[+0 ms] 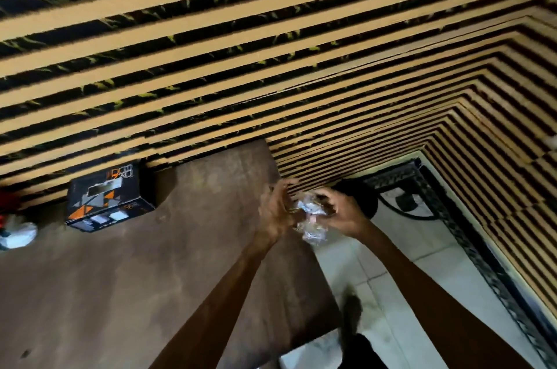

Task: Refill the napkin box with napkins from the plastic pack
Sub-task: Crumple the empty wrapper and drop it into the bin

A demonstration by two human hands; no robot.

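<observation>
There is only one view, from a camera on the person's head. It looks steeply down and forward, over both forearms, at the right end of the brown wooden table [120,278], the white tiled floor [391,272] and the striped slatted wall [271,52] behind. The hands are near the middle.

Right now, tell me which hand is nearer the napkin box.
Left. The left hand is right of the napkin box, apart from it; the right hand is farther right.
</observation>
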